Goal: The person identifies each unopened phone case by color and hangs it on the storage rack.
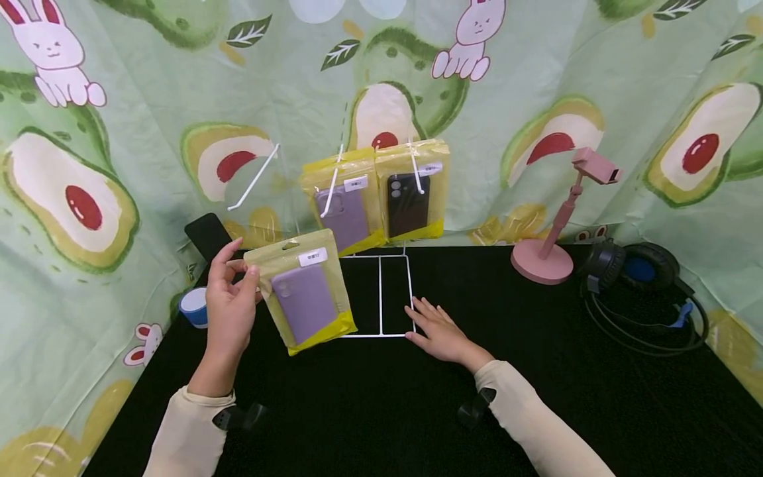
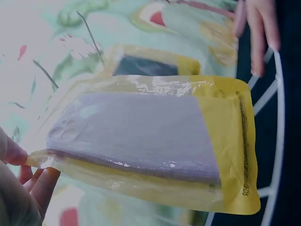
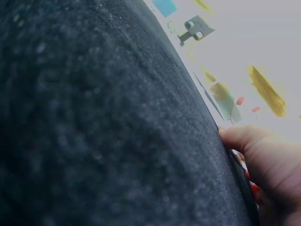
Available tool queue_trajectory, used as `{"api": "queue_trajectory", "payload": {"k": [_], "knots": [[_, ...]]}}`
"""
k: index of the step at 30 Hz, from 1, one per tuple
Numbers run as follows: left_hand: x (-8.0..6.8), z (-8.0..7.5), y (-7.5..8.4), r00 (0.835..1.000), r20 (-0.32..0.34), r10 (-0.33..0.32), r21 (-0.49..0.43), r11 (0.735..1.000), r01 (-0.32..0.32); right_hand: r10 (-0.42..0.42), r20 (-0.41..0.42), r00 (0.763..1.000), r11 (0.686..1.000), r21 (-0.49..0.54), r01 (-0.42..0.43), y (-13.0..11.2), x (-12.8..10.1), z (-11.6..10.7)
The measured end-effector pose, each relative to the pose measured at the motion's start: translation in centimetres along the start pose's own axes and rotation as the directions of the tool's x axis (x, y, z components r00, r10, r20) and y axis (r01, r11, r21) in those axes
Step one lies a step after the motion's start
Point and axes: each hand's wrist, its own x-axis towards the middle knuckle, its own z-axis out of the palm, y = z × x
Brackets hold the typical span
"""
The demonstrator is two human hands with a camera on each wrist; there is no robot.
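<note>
grip: left hand [image 1: 229,311] pinches top edge of purple-case pack [image 1: 305,289], thumb + fingers closed on the yellow header by the hang hole; pack hangs tilted, held clear of the mat.
grip close-up: left wrist view shows fingertips [image 2: 14,153] on the very corner of the pack [image 2: 141,141] — thin hold, slick film.
other hand: right hand [image 1: 439,332] lies flat, fingers straight, holding nothing; presses front right corner of white wire rack base [image 1: 380,311], just right of the pack.
behind grip: two packs already hung, a purple one [image 1: 342,209] and a black-case one [image 1: 411,195], side by side on white hooks.
up-left of grip: bare hook [image 1: 253,179], free.
judgement: looks like pack is being brought to a hook. Do it well = keep hang hole unobstructed, shift pinch off to the side of hole, square the pack w/ hook tip before sliding on; keep rack base pinned so it won't tip.
risk: corner pinch may slip; film could snag neighbouring pack.
</note>
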Motion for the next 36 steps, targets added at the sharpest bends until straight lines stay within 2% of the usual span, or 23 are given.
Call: {"api": "queue_trajectory", "payload": {"k": [5, 10, 13, 18, 22, 28, 36], "knots": [[0.2, 1.3, 2.3, 0.997, 0.056, 0.045, -0.073, 0.997, -0.041, -0.003, 0.005, 1.000, 1.000, 0.000, 0.003, 0.1, 0.0, 0.0], [0.3, 2.4, 4.3, 0.994, 0.091, 0.056, -0.168, 0.985, -0.040, 0.005, 0.006, 1.000, 1.000, -0.008, -0.005, 0.2, 0.0, 0.0], [0.6, 3.0, 5.0, 0.993, 0.093, 0.065, -0.180, 0.982, -0.048, 0.007, 0.003, 1.000, 1.000, -0.015, -0.007, 0.3, 0.1, 0.0], [1.0, 3.5, 5.0, 0.995, 0.089, 0.051, -0.147, 0.988, -0.038, 0.001, 0.001, 1.000, 1.000, -0.016, -0.001, 0.2, 0.1, 0.0], [1.2, 3.5, 4.2, 0.995, 0.093, 0.030, -0.124, 0.992, -0.018, 0.000, 0.000, 1.000, 1.000, -0.013, 0.000, 0.1, 0.0, 0.0], [1.7, 3.5, 3.2, 0.997, 0.078, 0.007, -0.138, 0.990, 0.004, -0.002, -0.003, 1.000, 1.000, -0.014, 0.002, 0.1, 0.0, 0.1], [1.5, 3.7, 4.7, 0.997, 0.078, 0.015, -0.125, 0.992, -0.005, 0.016, 0.008, 1.000, 1.000, -0.021, -0.016, 0.0, -0.1, 0.0]]}}
